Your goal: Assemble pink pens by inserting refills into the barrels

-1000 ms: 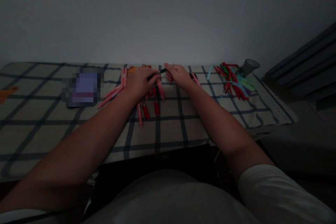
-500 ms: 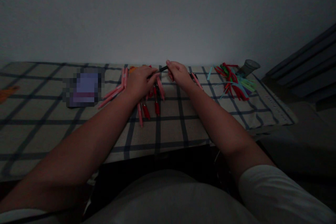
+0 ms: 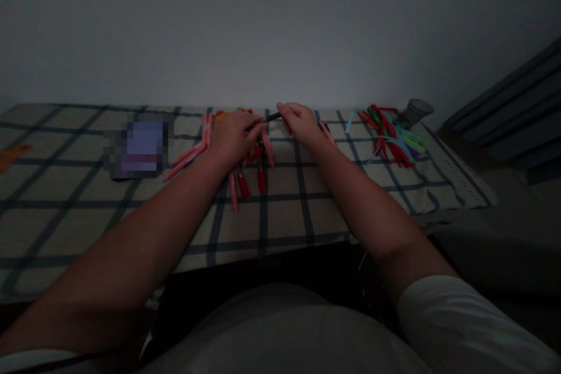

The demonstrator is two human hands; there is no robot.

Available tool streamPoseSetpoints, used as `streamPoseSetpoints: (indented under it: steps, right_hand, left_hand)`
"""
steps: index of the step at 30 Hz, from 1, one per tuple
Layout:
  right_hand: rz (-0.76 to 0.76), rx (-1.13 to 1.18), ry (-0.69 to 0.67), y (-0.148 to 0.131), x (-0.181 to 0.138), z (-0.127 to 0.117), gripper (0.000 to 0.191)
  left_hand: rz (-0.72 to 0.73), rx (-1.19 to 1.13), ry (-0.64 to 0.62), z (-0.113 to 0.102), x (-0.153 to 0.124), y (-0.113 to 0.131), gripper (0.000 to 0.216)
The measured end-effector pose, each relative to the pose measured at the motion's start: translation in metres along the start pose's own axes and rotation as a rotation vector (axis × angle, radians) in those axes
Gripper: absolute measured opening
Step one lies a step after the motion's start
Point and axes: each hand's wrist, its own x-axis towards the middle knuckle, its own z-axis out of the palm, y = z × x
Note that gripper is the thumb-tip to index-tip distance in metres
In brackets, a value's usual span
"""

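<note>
A slim black pen spans the gap between my two hands, above the far part of the table. My left hand is closed on its left end, palm down. The other end sits in the curled fingers of my right hand. Under and around my left hand lie several pink pens and a few red-ended pens, partly covered by the hand. More pink pens show just beyond my right wrist. The pen's tips are hidden in my fingers.
A checked cloth covers the table, which meets a pale wall. At left lies a blurred purple-screened device, with an orange piece farther left. Red, green and blue strips lie at right beside a tipped translucent cup.
Both hands stay nearly in place on the black pen. Its visible part sits very slightly lower than before.
</note>
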Motion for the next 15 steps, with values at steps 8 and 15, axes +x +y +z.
streamPoseSetpoints:
  steps: [8,15]
  right_hand:
    - [-0.017,-0.001,-0.033,0.0072,0.0021,-0.0029,0.067]
    - [-0.021,0.002,-0.034,0.0040,0.0009,-0.0030,0.066]
  left_hand:
    - [-0.028,-0.004,-0.005,-0.0015,-0.0003,0.0013,0.035]
    - [-0.016,-0.002,0.017,-0.0018,0.0001,-0.0001,0.030]
